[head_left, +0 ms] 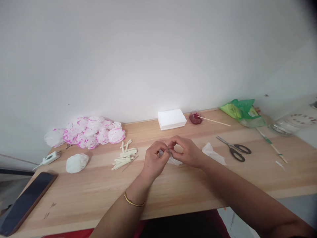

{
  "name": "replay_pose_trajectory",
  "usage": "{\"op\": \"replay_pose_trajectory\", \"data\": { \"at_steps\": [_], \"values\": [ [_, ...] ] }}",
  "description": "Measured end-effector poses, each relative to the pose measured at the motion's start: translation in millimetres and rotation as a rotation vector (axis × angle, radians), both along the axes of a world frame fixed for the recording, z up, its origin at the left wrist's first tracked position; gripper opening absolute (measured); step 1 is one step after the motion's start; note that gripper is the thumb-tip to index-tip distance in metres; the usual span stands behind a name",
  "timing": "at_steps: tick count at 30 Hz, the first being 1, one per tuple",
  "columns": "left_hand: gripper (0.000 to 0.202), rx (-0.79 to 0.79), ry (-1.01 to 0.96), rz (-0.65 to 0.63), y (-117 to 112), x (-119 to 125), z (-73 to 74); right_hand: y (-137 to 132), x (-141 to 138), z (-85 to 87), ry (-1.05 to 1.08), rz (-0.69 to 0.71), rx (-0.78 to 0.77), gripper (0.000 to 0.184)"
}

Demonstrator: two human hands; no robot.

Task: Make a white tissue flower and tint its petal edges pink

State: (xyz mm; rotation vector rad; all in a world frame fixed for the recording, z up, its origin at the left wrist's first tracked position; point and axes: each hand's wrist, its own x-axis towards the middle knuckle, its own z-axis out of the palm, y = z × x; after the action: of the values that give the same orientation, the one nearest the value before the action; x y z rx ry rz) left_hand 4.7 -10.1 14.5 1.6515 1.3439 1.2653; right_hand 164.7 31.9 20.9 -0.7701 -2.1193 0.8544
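My left hand (pixel 155 157) and my right hand (pixel 184 151) meet above the middle of the wooden table, thumbs and forefingers pinched together. Between them is a piece of thin white tissue paper (pixel 175 161), its loose part hanging below the fingertips. The exact spot being pinched is mostly hidden by my fingers. Right of my right hand lies another crumpled piece of white tissue (pixel 213 154). A heap of pale cream strips (pixel 125 158) rests to the left of my left hand. Beyond my hands sits a stack of folded white tissues (pixel 172 119).
Scissors (pixel 234 148), a dark red jar (pixel 195 117) with a stick and a green plastic bag (pixel 244 112) are on the right, beside a glass vessel (pixel 284 127). Pink-edged paper flowers (pixel 89 132), a white ball (pixel 77 163), a plug adapter (pixel 51 157) and a phone (pixel 27 201) lie left.
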Motion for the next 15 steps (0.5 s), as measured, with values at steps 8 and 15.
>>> {"op": "replay_pose_trajectory", "data": {
  "at_steps": [8,15],
  "values": [
    [0.011,0.034,0.032,-0.06,-1.6,0.8,7.1,-0.1,0.7,1.3,-0.04,0.008,0.002,0.013],
    [0.011,-0.009,0.034,-0.066,-0.9,0.6,5.8,-0.2,0.1,0.2,-0.034,0.01,-0.001,0.012]
  ]
}}
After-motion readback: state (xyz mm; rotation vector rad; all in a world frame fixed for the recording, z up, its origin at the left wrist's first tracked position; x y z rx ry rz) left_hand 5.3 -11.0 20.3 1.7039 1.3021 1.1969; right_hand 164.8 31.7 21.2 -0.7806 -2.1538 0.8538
